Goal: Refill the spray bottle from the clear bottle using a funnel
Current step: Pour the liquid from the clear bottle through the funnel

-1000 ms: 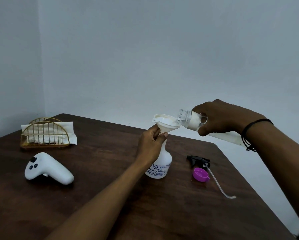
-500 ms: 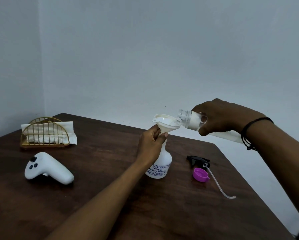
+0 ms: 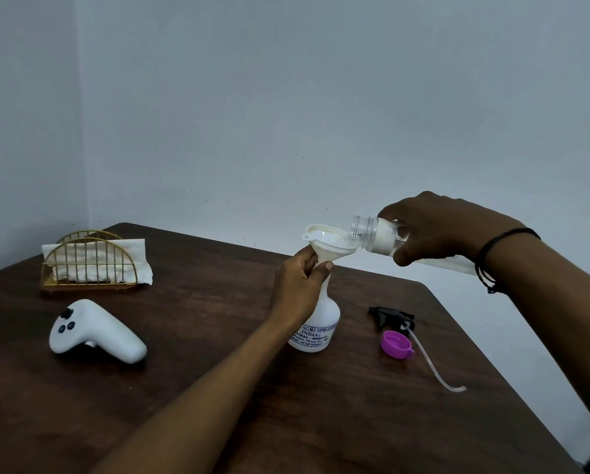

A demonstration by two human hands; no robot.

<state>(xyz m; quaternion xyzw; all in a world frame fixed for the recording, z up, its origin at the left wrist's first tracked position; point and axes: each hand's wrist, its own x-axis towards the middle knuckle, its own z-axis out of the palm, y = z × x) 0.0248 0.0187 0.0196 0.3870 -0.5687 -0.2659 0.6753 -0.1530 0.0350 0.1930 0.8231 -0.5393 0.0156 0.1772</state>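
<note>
The white spray bottle (image 3: 320, 323) stands upright on the dark wooden table (image 3: 218, 388), its top off. A white funnel (image 3: 327, 242) sits in its neck. My left hand (image 3: 300, 285) grips the funnel's stem where it meets the bottle's neck. My right hand (image 3: 437, 230) holds the clear bottle (image 3: 372, 234) tilted almost level, its open mouth over the funnel's right rim. Liquid runs from the mouth into the funnel. The rest of the clear bottle is hidden behind my right wrist.
The black spray head (image 3: 392, 316) with its clear dip tube (image 3: 433, 367) lies right of the spray bottle, beside a purple cap (image 3: 396, 343). A white controller (image 3: 95, 333) lies at the left. A gold wire napkin holder (image 3: 88, 261) stands at the back left.
My right hand has lifted the clear bottle's rear end a little, tipping it further toward the funnel. My left hand and the spray bottle have stayed where they were.
</note>
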